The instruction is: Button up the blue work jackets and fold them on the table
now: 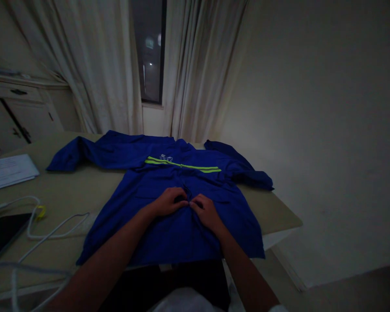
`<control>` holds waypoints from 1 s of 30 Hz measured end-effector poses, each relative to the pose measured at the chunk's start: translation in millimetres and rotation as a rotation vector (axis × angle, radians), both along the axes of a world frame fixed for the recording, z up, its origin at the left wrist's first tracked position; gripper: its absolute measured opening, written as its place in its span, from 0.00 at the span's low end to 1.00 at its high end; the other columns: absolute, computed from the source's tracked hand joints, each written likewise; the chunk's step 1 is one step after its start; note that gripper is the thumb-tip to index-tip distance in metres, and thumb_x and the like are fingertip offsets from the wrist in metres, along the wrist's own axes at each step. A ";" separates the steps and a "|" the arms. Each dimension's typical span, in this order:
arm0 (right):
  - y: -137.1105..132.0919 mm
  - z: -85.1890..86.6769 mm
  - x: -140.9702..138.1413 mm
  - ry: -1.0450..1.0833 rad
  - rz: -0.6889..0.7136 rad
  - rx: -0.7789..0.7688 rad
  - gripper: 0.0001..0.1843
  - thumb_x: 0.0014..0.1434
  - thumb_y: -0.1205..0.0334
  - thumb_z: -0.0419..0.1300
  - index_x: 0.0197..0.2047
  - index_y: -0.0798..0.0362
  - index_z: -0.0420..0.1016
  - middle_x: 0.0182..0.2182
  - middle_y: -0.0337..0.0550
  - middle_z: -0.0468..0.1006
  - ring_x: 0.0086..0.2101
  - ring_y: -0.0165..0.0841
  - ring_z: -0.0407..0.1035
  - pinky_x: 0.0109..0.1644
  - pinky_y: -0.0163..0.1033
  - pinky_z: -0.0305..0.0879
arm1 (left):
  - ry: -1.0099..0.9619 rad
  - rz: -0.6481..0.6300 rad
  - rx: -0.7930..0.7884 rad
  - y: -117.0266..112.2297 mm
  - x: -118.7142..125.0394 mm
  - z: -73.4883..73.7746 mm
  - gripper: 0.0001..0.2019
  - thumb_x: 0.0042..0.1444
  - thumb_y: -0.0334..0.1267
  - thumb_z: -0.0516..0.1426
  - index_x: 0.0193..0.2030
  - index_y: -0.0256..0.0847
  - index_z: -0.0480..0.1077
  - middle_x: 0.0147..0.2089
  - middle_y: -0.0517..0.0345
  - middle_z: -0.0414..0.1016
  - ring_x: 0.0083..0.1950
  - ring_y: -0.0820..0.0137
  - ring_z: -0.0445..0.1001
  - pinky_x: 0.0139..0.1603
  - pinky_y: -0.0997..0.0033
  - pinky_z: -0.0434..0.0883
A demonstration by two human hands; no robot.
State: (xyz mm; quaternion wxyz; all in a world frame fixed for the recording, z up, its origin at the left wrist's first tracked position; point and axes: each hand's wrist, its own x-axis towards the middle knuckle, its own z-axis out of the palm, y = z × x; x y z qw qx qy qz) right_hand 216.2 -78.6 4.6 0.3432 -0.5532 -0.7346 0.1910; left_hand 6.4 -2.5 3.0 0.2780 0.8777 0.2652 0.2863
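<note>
A blue long-sleeved work jacket (169, 234) lies spread front side up, with yellow-green stripes and a small white print across its chest. Its collar points away from me and its hem hangs toward my lap. My left hand (172, 201) pinches the front opening at the middle of the jacket. Right beside it, my right hand (206, 209) grips the same front edge, the fingertips of both hands nearly touching. Whatever small fastener may be between the fingers is hidden.
The jacket rests on a table (107, 188) whose right corner ends near the wall. At left are papers (11, 171), a dark tablet or phone (6, 234) and a white cable (52, 236). Behind stand a cabinet (29, 108) and curtains (107, 65) around a window.
</note>
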 end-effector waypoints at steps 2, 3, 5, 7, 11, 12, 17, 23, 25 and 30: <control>-1.9 -4.1 0.4 0.013 -0.022 0.031 0.06 0.66 0.66 0.63 0.35 0.53 0.78 0.34 0.40 0.77 0.36 0.32 0.72 0.43 0.36 0.64 | 0.097 -0.017 0.040 -0.8 -1.3 -2.0 0.15 0.63 0.52 0.61 0.48 0.44 0.76 0.48 0.54 0.81 0.52 0.62 0.77 0.56 0.61 0.68; -3.3 -5.0 -0.2 -0.007 -0.030 0.050 0.06 0.65 0.66 0.63 0.35 0.53 0.79 0.35 0.41 0.77 0.38 0.33 0.72 0.44 0.37 0.65 | 0.137 -0.023 0.050 -0.9 -2.1 -2.1 0.15 0.62 0.51 0.62 0.48 0.45 0.76 0.48 0.55 0.81 0.52 0.62 0.76 0.58 0.61 0.67; -6.2 -4.0 -3.1 -0.085 -0.042 0.075 0.04 0.65 0.66 0.63 0.37 0.52 0.79 0.38 0.42 0.78 0.40 0.34 0.73 0.46 0.37 0.66 | 0.193 -0.029 0.069 -0.2 -3.8 -0.9 0.11 0.60 0.48 0.63 0.45 0.46 0.77 0.46 0.57 0.82 0.51 0.63 0.77 0.60 0.60 0.65; -8.0 0.6 -7.8 -0.192 -0.068 0.062 0.04 0.66 0.64 0.62 0.39 0.51 0.79 0.40 0.43 0.78 0.41 0.34 0.74 0.46 0.37 0.66 | 0.212 -0.021 0.082 1.1 -5.1 0.7 0.08 0.58 0.43 0.63 0.42 0.45 0.77 0.43 0.59 0.82 0.48 0.64 0.77 0.61 0.60 0.63; -6.6 15.6 -21.2 -0.402 -0.192 -0.009 0.06 0.64 0.58 0.62 0.41 0.49 0.79 0.43 0.43 0.79 0.39 0.35 0.75 0.40 0.38 0.65 | 0.165 0.006 0.083 1.6 -5.3 2.6 0.05 0.57 0.40 0.62 0.38 0.44 0.75 0.39 0.60 0.81 0.45 0.65 0.77 0.57 0.62 0.63; -5.5 18.8 -24.7 -0.443 -0.220 -0.024 0.07 0.64 0.57 0.62 0.42 0.49 0.78 0.43 0.44 0.79 0.38 0.36 0.75 0.39 0.38 0.65 | 0.150 0.008 0.085 1.0 -5.1 3.1 0.04 0.57 0.40 0.62 0.38 0.44 0.75 0.39 0.60 0.80 0.45 0.65 0.77 0.57 0.61 0.63; -2.1 19.3 -34.2 -0.528 -0.219 -0.113 0.10 0.61 0.59 0.60 0.45 0.50 0.78 0.45 0.49 0.81 0.39 0.41 0.77 0.38 0.41 0.64 | 0.190 0.001 0.183 -4.7 -3.7 8.0 0.05 0.57 0.40 0.62 0.36 0.44 0.73 0.38 0.59 0.79 0.45 0.64 0.76 0.58 0.58 0.61; -7.9 5.5 -30.9 -0.398 -0.176 -0.058 0.09 0.62 0.62 0.58 0.45 0.48 0.77 0.44 0.45 0.83 0.43 0.39 0.77 0.41 0.38 0.63 | 0.223 -0.007 0.251 -9.3 -2.6 13.7 0.04 0.56 0.39 0.62 0.34 0.44 0.71 0.37 0.59 0.78 0.45 0.65 0.74 0.56 0.59 0.60; -10.1 4.0 -31.7 -0.416 -0.203 -0.051 0.08 0.62 0.61 0.59 0.44 0.48 0.76 0.43 0.45 0.83 0.41 0.39 0.77 0.40 0.38 0.62 | 0.227 0.000 0.244 -9.8 -2.3 13.2 0.04 0.56 0.39 0.62 0.35 0.44 0.71 0.38 0.59 0.78 0.45 0.64 0.74 0.55 0.59 0.60; -11.7 3.6 -34.5 -0.420 -0.253 -0.060 0.06 0.61 0.62 0.59 0.41 0.49 0.76 0.40 0.45 0.83 0.39 0.38 0.77 0.38 0.37 0.59 | 0.289 0.013 0.186 -10.8 -1.1 10.4 0.04 0.60 0.41 0.60 0.37 0.44 0.72 0.41 0.57 0.79 0.47 0.62 0.75 0.54 0.59 0.60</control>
